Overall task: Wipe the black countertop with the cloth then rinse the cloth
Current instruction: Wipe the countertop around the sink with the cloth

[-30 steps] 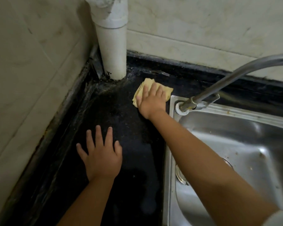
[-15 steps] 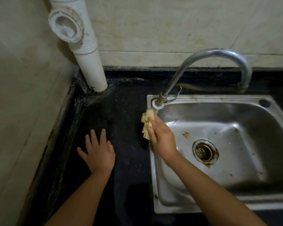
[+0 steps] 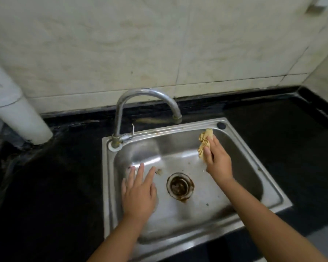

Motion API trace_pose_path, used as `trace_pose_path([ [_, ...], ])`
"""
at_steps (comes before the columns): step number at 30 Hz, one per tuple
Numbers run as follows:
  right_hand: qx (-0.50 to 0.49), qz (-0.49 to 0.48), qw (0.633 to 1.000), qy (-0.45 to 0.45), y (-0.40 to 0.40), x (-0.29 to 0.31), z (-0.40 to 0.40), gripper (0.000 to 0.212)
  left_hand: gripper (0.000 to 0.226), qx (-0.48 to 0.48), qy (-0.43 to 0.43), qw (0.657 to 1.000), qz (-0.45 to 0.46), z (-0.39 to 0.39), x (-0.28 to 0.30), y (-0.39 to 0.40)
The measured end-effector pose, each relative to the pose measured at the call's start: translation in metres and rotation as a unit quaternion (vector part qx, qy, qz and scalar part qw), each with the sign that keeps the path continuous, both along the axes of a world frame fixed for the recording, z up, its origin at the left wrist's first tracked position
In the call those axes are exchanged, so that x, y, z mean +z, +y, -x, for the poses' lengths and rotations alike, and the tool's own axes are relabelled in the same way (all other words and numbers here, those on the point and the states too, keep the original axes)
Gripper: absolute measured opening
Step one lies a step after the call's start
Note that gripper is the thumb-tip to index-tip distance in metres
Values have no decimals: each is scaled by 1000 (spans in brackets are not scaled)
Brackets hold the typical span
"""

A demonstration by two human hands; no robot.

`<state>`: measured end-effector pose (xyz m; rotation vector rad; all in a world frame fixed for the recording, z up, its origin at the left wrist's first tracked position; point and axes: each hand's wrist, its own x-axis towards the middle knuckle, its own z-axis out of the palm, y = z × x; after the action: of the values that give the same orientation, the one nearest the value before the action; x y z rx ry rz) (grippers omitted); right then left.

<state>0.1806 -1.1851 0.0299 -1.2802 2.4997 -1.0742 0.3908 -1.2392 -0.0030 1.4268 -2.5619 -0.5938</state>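
Note:
My right hand [image 3: 219, 160] grips a crumpled yellow cloth [image 3: 204, 143] above the far right corner of the steel sink [image 3: 273, 193], to the right of and below the faucet spout. My left hand [image 3: 138, 193] hovers open, fingers spread, over the left side of the basin near the drain [image 3: 180, 187]. The black countertop [image 3: 45, 195] surrounds the sink on the left, back and right. The curved chrome faucet [image 3: 146, 93] rises from the sink's back left corner; no water shows at its spout.
A white drain pipe [image 3: 17, 114] stands on the counter at the far left corner. Tiled walls close the back and the right end. Rust stains ring the drain. The counter's front edge runs just below the sink.
My right hand carried the cloth from the back left counter, past the faucet base, to the sink's right side. My left hand lifted off the counter and moved over the basin.

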Motion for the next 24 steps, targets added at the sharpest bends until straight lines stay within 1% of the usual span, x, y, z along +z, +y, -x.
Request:
trace_pose_path([
  [1,-2,-1,1000,7,2,0,19,41,47,4,2,1000,-6,18,-2,3],
  [4,1,-21,1000,20,-1,-4,77,41,48,11,-4,1000,18,70,3,9],
  [7,27,-23,999,18,-29,-4,134,40,48,47,-55,996,-45,117,-4,7],
  [10,74,-63,994,45,-77,-4,178,43,50,84,-95,991,-37,159,-18,0],
  [12,160,-105,977,92,-112,-13,198,58,47,97,-91,991,-18,183,-24,-8],
  [13,201,-148,961,115,-124,-17,205,59,46,98,-92,991,-12,192,-32,-12],
  [14,235,-202,942,131,-130,-22,213,55,49,95,-120,988,-10,200,-40,-15],
  [15,256,-233,927,140,-131,-28,223,52,53,103,-129,986,-14,210,-45,-16],
  [16,259,-241,925,140,-128,-34,235,48,52,103,-126,986,-16,221,-50,-18],
  [17,251,-233,930,134,-121,-38,249,45,43,88,-123,989,4,235,-45,-23],
  [18,238,-225,936,128,-112,-41,265,43,34,63,-108,991,45,250,-40,-30],
  [19,221,-227,939,129,-104,-44,282,43,32,46,-89,993,66,266,-36,-40],
  [23,152,-279,940,124,-82,-55,336,51,41,19,-4,995,94,340,-23,-85],
  [24,139,-294,938,119,-79,-58,346,52,41,24,-15,996,86,358,-18,-96],
])
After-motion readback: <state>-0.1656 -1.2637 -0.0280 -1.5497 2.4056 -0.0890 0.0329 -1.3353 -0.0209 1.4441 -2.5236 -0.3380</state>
